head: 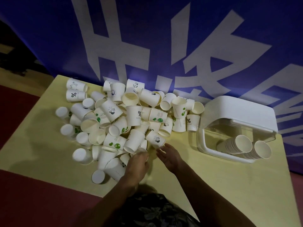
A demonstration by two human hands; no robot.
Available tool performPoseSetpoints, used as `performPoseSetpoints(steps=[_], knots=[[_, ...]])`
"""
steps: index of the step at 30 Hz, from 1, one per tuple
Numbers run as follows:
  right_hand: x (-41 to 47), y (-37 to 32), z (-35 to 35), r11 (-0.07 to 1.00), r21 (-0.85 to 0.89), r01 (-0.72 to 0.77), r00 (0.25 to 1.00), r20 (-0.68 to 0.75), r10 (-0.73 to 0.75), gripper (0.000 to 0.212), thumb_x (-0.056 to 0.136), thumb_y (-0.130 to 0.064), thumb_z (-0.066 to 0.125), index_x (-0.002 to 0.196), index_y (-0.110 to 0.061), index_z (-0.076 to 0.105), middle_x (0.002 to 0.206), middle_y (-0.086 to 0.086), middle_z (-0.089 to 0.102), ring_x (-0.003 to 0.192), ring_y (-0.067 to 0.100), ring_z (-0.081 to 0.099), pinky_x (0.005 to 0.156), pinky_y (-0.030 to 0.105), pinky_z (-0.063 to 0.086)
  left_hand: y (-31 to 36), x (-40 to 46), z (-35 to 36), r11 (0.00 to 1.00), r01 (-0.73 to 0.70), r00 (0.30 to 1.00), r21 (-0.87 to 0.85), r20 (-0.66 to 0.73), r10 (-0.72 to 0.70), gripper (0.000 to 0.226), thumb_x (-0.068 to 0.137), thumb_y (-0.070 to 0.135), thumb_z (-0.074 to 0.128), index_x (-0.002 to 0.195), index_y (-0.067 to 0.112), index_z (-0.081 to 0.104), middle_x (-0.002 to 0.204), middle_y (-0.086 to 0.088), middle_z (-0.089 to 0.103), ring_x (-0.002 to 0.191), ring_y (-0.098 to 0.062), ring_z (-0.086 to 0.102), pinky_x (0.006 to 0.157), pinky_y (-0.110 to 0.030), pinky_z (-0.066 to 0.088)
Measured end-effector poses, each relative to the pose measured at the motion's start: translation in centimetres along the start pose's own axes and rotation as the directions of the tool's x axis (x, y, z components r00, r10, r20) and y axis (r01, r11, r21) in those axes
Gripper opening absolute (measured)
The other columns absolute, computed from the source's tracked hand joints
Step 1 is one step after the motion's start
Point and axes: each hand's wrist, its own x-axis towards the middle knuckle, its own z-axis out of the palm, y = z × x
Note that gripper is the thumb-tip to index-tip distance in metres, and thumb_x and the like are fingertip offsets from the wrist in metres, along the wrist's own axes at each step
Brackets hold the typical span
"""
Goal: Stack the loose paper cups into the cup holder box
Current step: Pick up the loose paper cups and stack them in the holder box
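A heap of loose paper cups point(124, 118) covers the left and middle of the yellow tabletop point(41, 153), many half buried under others. At its near edge the left hand point(137, 163) reaches into the cups; its fingers are hidden from view, so their grip cannot be told. Just right, the right hand point(168, 156) lies with fingers straight, touching a cup's rim. At far right stands the cup holder box point(237, 112), with two stacks of cups point(242, 147) inside, their lower ends blurred behind the clear wall.

pale yellow table point(49, 149) | blue banner point(164, 38) with white characters behind | dark red floor point(32, 202)
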Motion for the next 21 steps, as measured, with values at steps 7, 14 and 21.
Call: performPoseSetpoints(steps=[7,14,21], knots=[[0.8,0.6,0.3,0.995,-0.094,0.044,0.989,-0.139,-0.057,0.027,0.085,0.012,0.058,0.112,0.006,0.06,0.103,0.019,0.063,0.088,0.024,0.062,0.078,0.025,0.055,0.3,0.2,-0.2,0.993,0.024,1.0,0.116,0.008,-0.025,0.031,0.089,0.01,0.055,0.118,0.019,0.056,0.112,-0.005,0.064,0.098,-0.017,0.064,0.078,-0.022,0.053],[-3.2,0.2,-1.8,0.785,-0.555,0.275,0.859,-0.225,-0.46,0.006,0.086,-0.021,0.067,0.084,-0.023,0.072,0.076,-0.006,0.07,0.058,0.004,0.056,0.053,0.016,0.042,2.9,0.8,-1.6,0.989,-0.149,0.983,0.004,-0.107,0.148,0.026,0.093,0.019,0.053,0.119,0.021,0.056,0.102,-0.004,0.067,0.094,-0.02,0.063,0.07,-0.024,0.048],[-7.7,-0.6,-8.3,0.397,-0.805,0.441,0.546,-0.111,-0.831,0.007,0.087,-0.019,0.068,0.091,-0.015,0.073,0.082,-0.002,0.07,0.076,0.017,0.062,0.066,0.029,0.046,7.9,1.4,-2.4,0.961,-0.266,0.951,-0.069,-0.182,0.25,0.021,0.092,0.018,0.052,0.071,0.019,0.051,0.073,0.007,0.044,0.075,-0.014,0.046,0.061,-0.025,0.026]])
